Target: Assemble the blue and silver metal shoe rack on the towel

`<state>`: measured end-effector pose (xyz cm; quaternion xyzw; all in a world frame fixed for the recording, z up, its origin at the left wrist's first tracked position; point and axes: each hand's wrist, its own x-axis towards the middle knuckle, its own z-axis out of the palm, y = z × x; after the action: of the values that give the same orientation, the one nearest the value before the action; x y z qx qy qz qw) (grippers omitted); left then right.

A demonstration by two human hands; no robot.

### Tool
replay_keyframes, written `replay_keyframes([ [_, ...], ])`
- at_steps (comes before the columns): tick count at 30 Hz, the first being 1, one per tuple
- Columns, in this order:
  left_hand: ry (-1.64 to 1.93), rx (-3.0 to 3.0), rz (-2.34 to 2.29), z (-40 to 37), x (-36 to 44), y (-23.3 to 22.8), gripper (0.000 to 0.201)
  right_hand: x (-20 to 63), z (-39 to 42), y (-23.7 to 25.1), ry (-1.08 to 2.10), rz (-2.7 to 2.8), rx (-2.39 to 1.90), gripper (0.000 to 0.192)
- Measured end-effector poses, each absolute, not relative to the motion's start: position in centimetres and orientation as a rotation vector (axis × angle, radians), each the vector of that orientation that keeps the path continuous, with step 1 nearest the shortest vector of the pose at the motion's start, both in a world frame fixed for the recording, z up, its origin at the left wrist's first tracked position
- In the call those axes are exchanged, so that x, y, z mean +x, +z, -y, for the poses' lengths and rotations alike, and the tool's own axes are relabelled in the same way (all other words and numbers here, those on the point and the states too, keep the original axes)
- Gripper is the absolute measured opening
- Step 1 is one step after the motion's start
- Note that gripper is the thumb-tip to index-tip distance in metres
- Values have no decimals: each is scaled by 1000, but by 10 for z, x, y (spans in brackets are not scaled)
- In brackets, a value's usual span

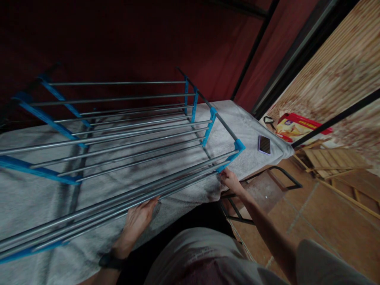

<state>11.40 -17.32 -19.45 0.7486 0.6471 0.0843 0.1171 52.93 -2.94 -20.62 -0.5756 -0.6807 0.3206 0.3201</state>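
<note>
Our rack stretches lengthwise left to right on the grey cloth, our right hand pinching its near right bracket, our left hand at the near rods, grip hidden from us.

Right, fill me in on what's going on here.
A person is handling a metal rack with blue joints, set over a grey cloth. The left hand is at the rods along the near side, its fingertips partly hidden by them. The right hand is at the lower end of the blue piece at the near right corner; how firmly either hand grips can't be told. A phone lies on the cloth to the right.
</note>
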Motion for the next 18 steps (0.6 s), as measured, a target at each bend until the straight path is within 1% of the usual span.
replay_keyframes([
  [9,150,2157,-1894,173,115,-189,52,530,28,-213,855,1766,-1503,11],
  [18,-26,2153,-1945,168,125,-187,50,528,30,-209,858,1741,-1512,16],
])
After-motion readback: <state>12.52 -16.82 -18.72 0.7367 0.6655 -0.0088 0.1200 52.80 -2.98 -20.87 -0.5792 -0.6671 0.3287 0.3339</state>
